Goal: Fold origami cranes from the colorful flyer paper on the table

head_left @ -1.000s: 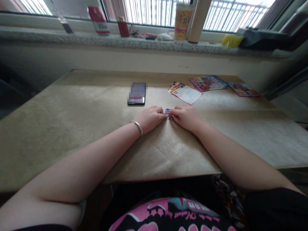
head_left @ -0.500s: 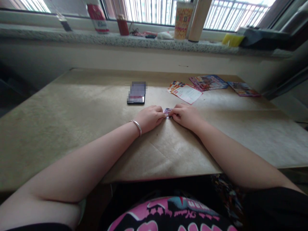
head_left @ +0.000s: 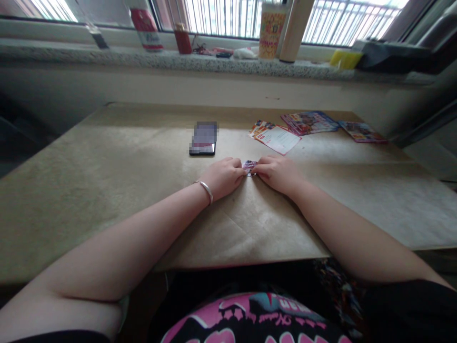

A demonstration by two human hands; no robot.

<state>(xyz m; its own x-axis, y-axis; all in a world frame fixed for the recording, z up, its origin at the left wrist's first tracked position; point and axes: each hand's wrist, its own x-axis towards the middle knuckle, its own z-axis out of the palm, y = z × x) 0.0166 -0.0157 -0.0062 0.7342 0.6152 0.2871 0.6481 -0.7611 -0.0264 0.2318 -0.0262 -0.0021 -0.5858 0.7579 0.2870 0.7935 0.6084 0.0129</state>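
A small piece of printed paper (head_left: 249,165), purple, pink and white, lies at the middle of the table between my two hands. My left hand (head_left: 224,176), with a silver bangle at the wrist, has its curled fingers closed on the paper's left edge. From the other side, my right hand (head_left: 277,172) pinches the right edge between thumb and fingers. Both hands rest low against the tabletop (head_left: 228,224). Fingertips cover parts of the paper, so its full shape is hidden.
Beyond my left hand lies a phone (head_left: 203,138). Fanned cards (head_left: 277,138) and colourful printed sheets (head_left: 310,123) lie beyond my right hand, with another printed stack (head_left: 361,132) farther right. A cup (head_left: 272,31) and bottles stand on the windowsill (head_left: 200,63).
Almost nothing differs. The right fingers have shifted very slightly on the paper, and both hands keep hold of it in the same place.
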